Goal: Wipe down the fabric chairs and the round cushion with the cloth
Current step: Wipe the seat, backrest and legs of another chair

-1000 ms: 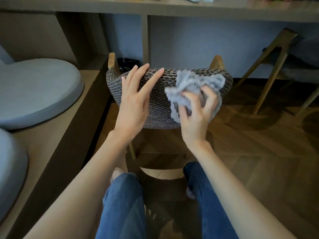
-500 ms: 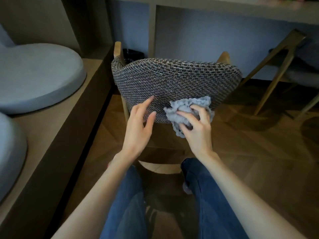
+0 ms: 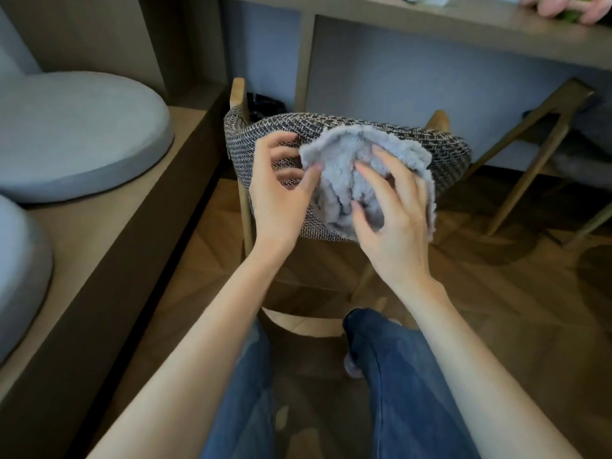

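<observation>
Gripping: the cloth (image 3: 344, 160) is clutched in the curled fingers of the right hand (image 3: 394, 223) and pinched at its edge by the left hand (image 3: 281, 197).
Location: it is held against the chair back (image 3: 447, 157).
Technique: a flat pad should be formed, then firm overlapping strokes applied.
</observation>
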Motion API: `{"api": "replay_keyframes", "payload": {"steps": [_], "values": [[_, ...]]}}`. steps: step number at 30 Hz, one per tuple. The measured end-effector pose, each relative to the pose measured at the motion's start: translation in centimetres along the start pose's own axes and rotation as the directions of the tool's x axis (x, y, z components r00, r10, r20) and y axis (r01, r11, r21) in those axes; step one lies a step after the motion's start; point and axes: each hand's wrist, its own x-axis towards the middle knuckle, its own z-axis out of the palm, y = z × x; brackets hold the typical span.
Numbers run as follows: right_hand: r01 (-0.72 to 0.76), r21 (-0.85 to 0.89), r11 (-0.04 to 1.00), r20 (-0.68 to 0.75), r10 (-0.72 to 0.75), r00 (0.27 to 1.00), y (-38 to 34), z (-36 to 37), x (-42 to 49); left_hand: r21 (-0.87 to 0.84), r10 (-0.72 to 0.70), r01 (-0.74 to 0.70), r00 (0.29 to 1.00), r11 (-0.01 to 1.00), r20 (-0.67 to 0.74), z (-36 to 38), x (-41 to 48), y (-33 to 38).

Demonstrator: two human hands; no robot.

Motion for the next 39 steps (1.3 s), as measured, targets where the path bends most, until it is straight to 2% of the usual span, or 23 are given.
{"api": "replay_keyframes", "payload": {"steps": [2,3,5,7,9,15,19,22,24,26,28,31,33,36,39], "values": [[0.01,-0.144,0.99,-0.036,-0.015,0.999,0.6,0.7,-0.1,0.116,0.152,-0.148,0.988,0.982,-0.026,0.3,0.1,-0.4],[0.0,-0.176,0.984,-0.061,-0.011,0.998,0.7,1.0,0.0,0.192,0.26,-0.257,0.965,0.947,0.011,0.5,0.0,-0.6],[-0.01,-0.237,0.971,-0.124,-0.02,0.992,1.1,1.3,0.2,0.322,0.455,-0.483,0.875,0.814,0.163,0.9,-0.4,-1.4],[-0.004,-0.267,0.964,-0.178,-0.045,0.983,1.6,1.2,0.5,0.366,0.508,-0.584,0.812,0.725,0.289,1.1,-0.8,-2.1],[0.004,-0.216,0.976,-0.189,-0.046,0.981,2.1,1.4,0.7,0.371,0.524,-0.618,0.785,0.693,0.33,1.3,-1.2,-2.5],[0.031,-0.067,0.997,-0.157,-0.041,0.987,3.2,3.4,-1.0,0.443,0.536,-0.634,0.773,0.633,0.341,1.9,-0.8,-4.8],[0.02,-0.03,0.999,-0.164,-0.025,0.986,3.9,5.2,-2.1,0.435,0.489,-0.608,0.793,0.664,0.364,2.0,-1.2,-6.9],[-0.001,0.006,1.0,-0.075,0.001,0.997,4.5,6.2,-3.6,0.445,0.368,-0.513,0.851,0.734,0.374,2.0,-2.3,-8.8],[-0.032,0.029,0.999,0.044,0.031,0.999,5.2,6.9,-5.0,0.477,0.236,-0.424,0.883,0.77,0.405,1.9,-3.5,-10.0],[-0.089,0.052,0.995,0.178,0.078,0.981,5.5,7.3,-5.9,0.512,0.088,-0.328,0.895,0.794,0.437,2.0,-4.4,-10.6],[-0.128,0.048,0.991,0.207,0.115,0.972,5.4,7.2,-6.0,0.518,0.015,-0.264,0.9,0.813,0.436,2.0,-4.6,-10.4],[-0.061,0.034,0.998,0.072,0.058,0.996,3.9,5.4,-4.8,0.469,0.095,-0.274,0.924,0.839,0.37,1.4,-4.5,-8.4],[0.05,0.041,0.998,-0.059,-0.047,0.997,2.3,3.3,-3.1,0.398,0.26,-0.35,0.929,0.848,0.263,0.4,-4.3,-6.2],[0.132,0.058,0.99,-0.2,-0.118,0.973,-0.3,1.1,0.6,0.35,0.463,-0.46,0.883,0.816,0.08,-0.7,-2.8,-2.9],[0.101,0.071,0.992,-0.201,-0.085,0.976,-1.5,1.6,3.2,0.363,0.432,-0.411,0.902,0.837,0.024,-1.1,-0.6,-2.0]]}}
